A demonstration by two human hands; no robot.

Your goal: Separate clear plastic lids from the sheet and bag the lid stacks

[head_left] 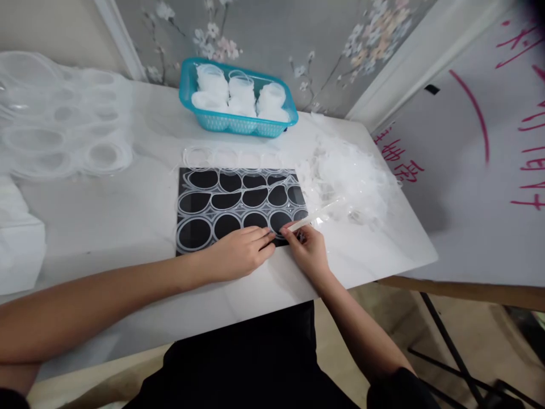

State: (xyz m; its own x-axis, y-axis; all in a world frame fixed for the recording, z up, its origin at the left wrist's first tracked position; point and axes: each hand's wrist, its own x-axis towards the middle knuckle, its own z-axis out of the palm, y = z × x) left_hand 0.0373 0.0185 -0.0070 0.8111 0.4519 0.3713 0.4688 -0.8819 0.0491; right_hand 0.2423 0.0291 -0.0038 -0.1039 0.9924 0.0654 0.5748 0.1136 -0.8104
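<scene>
I note a black mat (238, 205) lying flat at the middle of the white table (128, 227), covered by a clear sheet cut into oval and round outlines. My left hand (240, 250) rests palm down on the mat's near edge, fingers extended and pressing, grasping nothing. My right hand (309, 250) sits just beside it, clenched around a thin pale tool (317, 216) angled up to the right. Clear plastic scraps (344, 176) are heaped right of the mat; a turquoise basket (238, 122) stands behind.
</scene>
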